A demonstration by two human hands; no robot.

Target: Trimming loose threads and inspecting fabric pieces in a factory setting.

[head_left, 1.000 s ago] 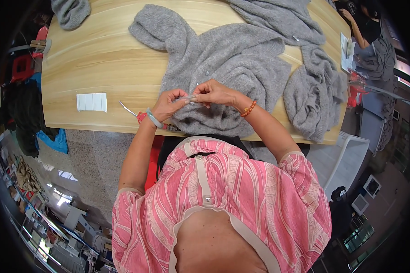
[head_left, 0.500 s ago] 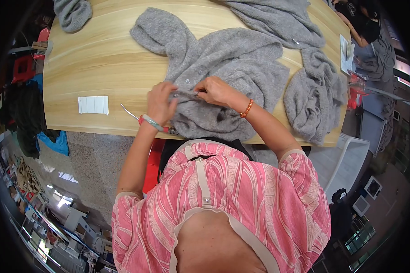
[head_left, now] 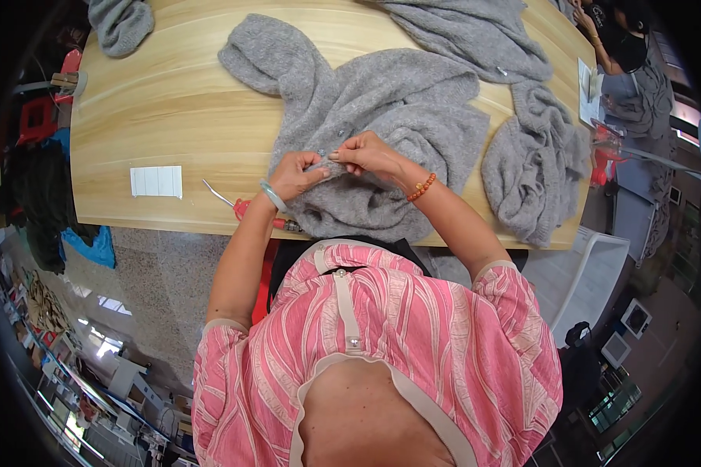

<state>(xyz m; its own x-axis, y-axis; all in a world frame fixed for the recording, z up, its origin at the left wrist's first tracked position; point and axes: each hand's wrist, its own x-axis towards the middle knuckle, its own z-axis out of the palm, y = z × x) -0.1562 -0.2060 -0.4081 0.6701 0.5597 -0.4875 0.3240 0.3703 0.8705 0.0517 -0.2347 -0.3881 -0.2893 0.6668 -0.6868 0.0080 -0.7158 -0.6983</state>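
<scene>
A grey knit cardigan [head_left: 397,89] lies bunched on the table before me, one sleeve stretched toward the far left. Small shiny buttons [head_left: 340,133] run along its front edge. My left hand [head_left: 297,176] is closed on that edge, thumb and fingers pinching the knit. Close by on the right, my right hand [head_left: 370,158] pinches the same edge between thumb and fingertips. Whether a button sits within either pinch is hidden. Beside my left wrist lies a red-handled tool [head_left: 241,207] with a thin bent metal tip.
A white strip-marked card [head_left: 156,181] lies at the left. More grey knits [head_left: 533,167] rest at the right, far right and far left corner. A white crate [head_left: 588,272] stands beyond the table's right edge. Another person [head_left: 617,35] works at the far right.
My left hand has moved right and closed on the knit beside my right hand. A button near its fingers is now covered. My right hand stays nearly in place.
</scene>
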